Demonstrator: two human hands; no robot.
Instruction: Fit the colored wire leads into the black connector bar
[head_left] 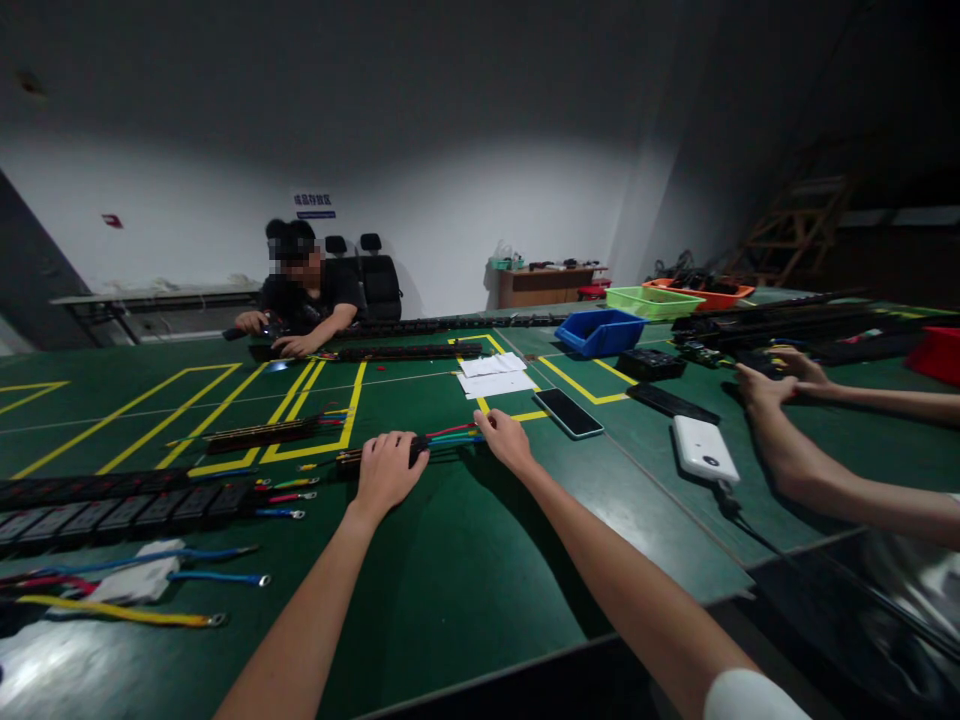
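Coloured wires (452, 436) run between both hands: left hand (386, 470) grips them, right hand (506, 441) pinches them.

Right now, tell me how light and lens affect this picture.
Head view: light pools on the far wall, corners fall dark; glare streaks the table at lower left; the wide lens stretches the near edges; left hand, right hand and wires look sharp.

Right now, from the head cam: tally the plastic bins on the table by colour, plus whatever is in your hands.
Blue bin: 1
Green bin: 1
Orange bin: 1
Red bin, cut off by the frame edge: 1
Wire bundle, left hand closed on it, right hand touching its leads: 1
Total: 5
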